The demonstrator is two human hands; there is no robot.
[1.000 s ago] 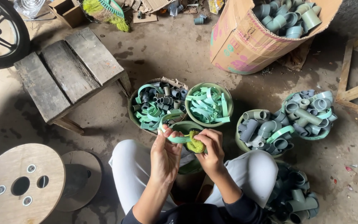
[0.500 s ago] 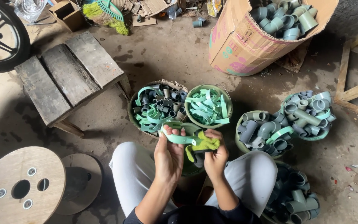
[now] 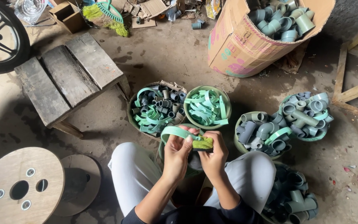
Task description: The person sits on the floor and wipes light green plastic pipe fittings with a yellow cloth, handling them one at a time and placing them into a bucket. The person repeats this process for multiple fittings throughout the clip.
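Item: curved pale-green plastic strip [image 3: 175,132], pinched in the left hand [image 3: 177,155] over the lap so the right hand [image 3: 214,154], gripping a yellow-green scouring sponge [image 3: 202,143], can reach it; round bowl of like green strips [image 3: 207,108] just ahead.

Left hand [image 3: 177,154] gripping green strip [image 3: 178,132], right hand [image 3: 214,153] pinching yellow-green sponge [image 3: 202,143]

Rough workshop yard: dirt floor [image 3: 179,58], pipe-fitting bowls [image 3: 305,116], cardboard box [image 3: 237,45].
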